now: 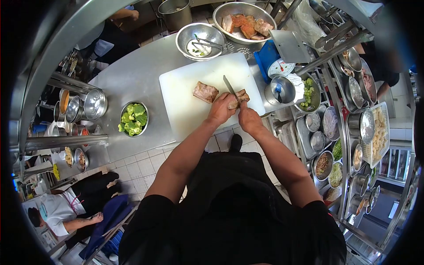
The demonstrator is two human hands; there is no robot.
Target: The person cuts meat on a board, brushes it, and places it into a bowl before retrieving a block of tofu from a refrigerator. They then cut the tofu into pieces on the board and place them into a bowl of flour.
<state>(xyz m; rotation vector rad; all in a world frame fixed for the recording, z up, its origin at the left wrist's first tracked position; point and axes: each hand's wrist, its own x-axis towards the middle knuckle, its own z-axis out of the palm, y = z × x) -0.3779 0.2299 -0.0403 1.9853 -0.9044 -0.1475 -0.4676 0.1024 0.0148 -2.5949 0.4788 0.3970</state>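
Observation:
On the white cutting board point(185, 104) my left hand point(222, 109) presses down on a piece of cooked meat point(232, 104), fingers closed over it. My right hand point(250, 118) grips a knife point(230, 85) by its handle, which is hidden in the fist. The blade lies across the meat, just right of my left fingers, its tip pointing away from me. Beyond the blade shows the right end of the meat, apparently part of the same piece. A second chunk of browned meat point(205, 92) rests on the board to the left, touched by neither hand.
Left of the board stands a bowl of broccoli point(134, 119). Behind it are a steel bowl with tongs point(199, 42) and a large bowl of meat slabs point(245, 23). A blue scale point(266, 55) sits at the right, near racks of ingredients. A co-worker point(66, 210) is at lower left.

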